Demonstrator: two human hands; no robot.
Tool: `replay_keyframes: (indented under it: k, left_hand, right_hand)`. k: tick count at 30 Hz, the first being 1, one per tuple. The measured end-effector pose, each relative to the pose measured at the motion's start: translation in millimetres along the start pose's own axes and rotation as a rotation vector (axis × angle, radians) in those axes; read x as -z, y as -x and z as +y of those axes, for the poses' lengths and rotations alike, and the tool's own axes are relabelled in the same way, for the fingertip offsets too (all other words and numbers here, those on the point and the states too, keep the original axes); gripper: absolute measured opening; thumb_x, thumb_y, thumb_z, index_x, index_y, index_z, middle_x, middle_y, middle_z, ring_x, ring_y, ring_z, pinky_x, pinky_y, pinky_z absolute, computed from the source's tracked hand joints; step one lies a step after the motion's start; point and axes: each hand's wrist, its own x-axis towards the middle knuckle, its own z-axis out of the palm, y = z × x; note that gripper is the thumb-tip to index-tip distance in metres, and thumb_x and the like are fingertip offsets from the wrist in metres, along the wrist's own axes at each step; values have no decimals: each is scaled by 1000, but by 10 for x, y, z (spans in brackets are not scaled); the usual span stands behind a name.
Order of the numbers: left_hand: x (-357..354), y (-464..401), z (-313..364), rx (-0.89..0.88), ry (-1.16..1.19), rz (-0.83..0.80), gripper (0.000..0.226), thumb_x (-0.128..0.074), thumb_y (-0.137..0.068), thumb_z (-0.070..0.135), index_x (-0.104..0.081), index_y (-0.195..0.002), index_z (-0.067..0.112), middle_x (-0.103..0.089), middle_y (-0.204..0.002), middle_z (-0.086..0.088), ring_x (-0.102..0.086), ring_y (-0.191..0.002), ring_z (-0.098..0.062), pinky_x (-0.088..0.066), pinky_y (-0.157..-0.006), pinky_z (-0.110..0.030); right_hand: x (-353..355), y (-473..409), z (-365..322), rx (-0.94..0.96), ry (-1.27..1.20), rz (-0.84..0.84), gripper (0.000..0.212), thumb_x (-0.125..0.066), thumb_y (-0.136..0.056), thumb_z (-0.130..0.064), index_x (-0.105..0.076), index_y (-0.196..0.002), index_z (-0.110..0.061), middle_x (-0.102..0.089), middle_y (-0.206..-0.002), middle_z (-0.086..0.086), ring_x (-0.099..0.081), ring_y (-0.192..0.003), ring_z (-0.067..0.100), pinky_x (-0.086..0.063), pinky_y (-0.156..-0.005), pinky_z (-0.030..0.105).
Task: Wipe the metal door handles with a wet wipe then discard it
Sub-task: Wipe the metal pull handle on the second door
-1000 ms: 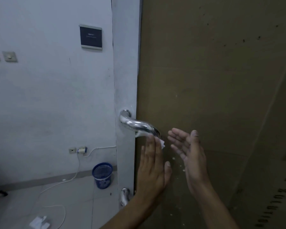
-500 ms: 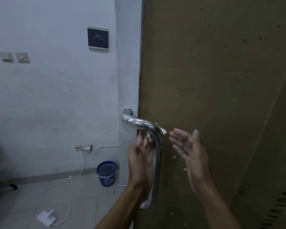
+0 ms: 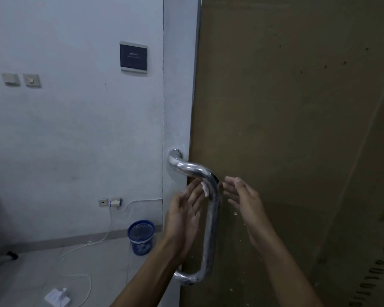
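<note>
The brown door panel [image 3: 297,129] filled the right half of the view, its pale edge strip [image 3: 177,96] running down the middle; we faced it squarely, presumably so that the handle sat within reach of both hands. The white wall [image 3: 64,129] took the left half, with a dark sign plate [image 3: 133,56] high up and two switches [image 3: 22,80] farther left.

The metal door handle [image 3: 212,218], a bent chrome tube, left its upper mount on the edge strip, curved right and then ran down to a lower bend near the bottom of the view. We judge that standing off from the door as it does, it lets fingers pass behind it for wiping all round.

Our left hand [image 3: 184,216] rose from the lower middle, forearm slanting up and to the right, palm turned towards the tube and fingers straight and loosely spread just left of the upper bend. The wet wipe [image 3: 205,189], a small white wad, lay between those fingertips and the tube, pressed against the metal, not pinched as far as we could tell. Our right hand [image 3: 244,200] came in from the lower right, palm facing left, fingers relaxed and parted, holding nothing; whether its fingertips touched the tube we could not tell.

The blue waste basket [image 3: 141,237] stood on the floor far to the left by the wall, well apart from the handle, and looked the likely place for discarding. A white cable [image 3: 93,241] trailed across the floor to a small white charger [image 3: 58,296].
</note>
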Motion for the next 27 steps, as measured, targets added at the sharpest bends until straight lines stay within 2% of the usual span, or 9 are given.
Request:
replay_keyframes:
  k: [2, 6, 9, 12, 15, 18, 20, 24, 27]
  left_hand:
    - [-20, -25, -51, -53, -138, 52, 39, -34, -102, 27, -48, -138, 20, -63, -130, 1, -58, -121, -11, -47, -94, -24]
    - [-52, -78, -108, -85, -361, 80, 36, -47, -100, 31, -51, -136, 31, -65, -126, 4, -61, -116, -10, -50, -92, -26]
    - [-37, -132, -104, -83, -525, 3, 34, -45, -99, 42, -62, -126, 32, -66, -124, 7, -60, -116, -9, -51, -93, -26]
    - [-23, -196, -92, -136, -678, -9, 35, -40, -98, 48, -58, -127, 39, -63, -125, 15, -57, -116, -2, -49, -89, -19]
    - [24, -230, -68, -119, -711, -62, 37, -39, -95, 52, -56, -127, 42, -65, -119, 19, -59, -111, 2, -51, -82, -14]
    - [78, -277, -19, -57, -710, -128, 39, -40, -96, 52, -56, -128, 39, -64, -123, 14, -58, -115, -4, -48, -95, -27]
    - [93, -298, 1, -57, -688, -149, 36, -43, -97, 47, -60, -127, 34, -66, -121, 9, -60, -114, -7, -49, -94, -28]
    - [43, -219, -77, -169, -585, -25, 31, -57, -89, 39, -70, -114, 26, -74, -106, 6, -67, -101, -8, -52, -79, -15]
    - [-27, -171, -123, -221, -500, 69, 30, -63, -85, 34, -71, -111, 22, -75, -102, 6, -69, -98, -8, -55, -79, -19]
  right_hand:
    - [-7, -12, -23, -2, -2, 5, 29, -34, -106, -28, -63, -107, -28, -69, -111, -4, -63, -105, 6, -47, -89, 23]
    - [-16, 39, -15, 21, -45, 45, 32, -35, -105, -31, -66, -102, -27, -71, -107, -6, -66, -101, 4, -47, -85, 23]
    - [34, 68, 2, 20, -51, 73, 32, -34, -105, -32, -66, -103, -27, -71, -109, -6, -65, -102, 4, -48, -89, 24]
    - [101, 78, -9, 24, -48, 100, 33, -33, -105, -33, -66, -104, -28, -70, -108, -7, -65, -104, 6, -48, -94, 27]
    - [137, 82, -27, 23, -49, 118, 36, -33, -104, -35, -67, -105, -26, -71, -108, -5, -66, -104, 8, -48, -96, 29]
    - [144, 90, -42, 35, -54, 122, 38, -32, -104, -37, -68, -104, -25, -73, -106, -5, -67, -102, 7, -48, -94, 29]
    - [124, 96, -54, 45, -61, 114, 39, -32, -104, -37, -68, -104, -24, -74, -104, -5, -67, -102, 6, -48, -92, 27]
    - [21, 114, -50, 85, -82, 91, 35, -34, -104, -31, -68, -104, -22, -74, -103, -3, -68, -99, 5, -51, -87, 19]
    - [-34, 117, -24, 102, -93, 65, 33, -35, -104, -28, -67, -105, -20, -73, -104, -2, -68, -99, 5, -52, -81, 14]
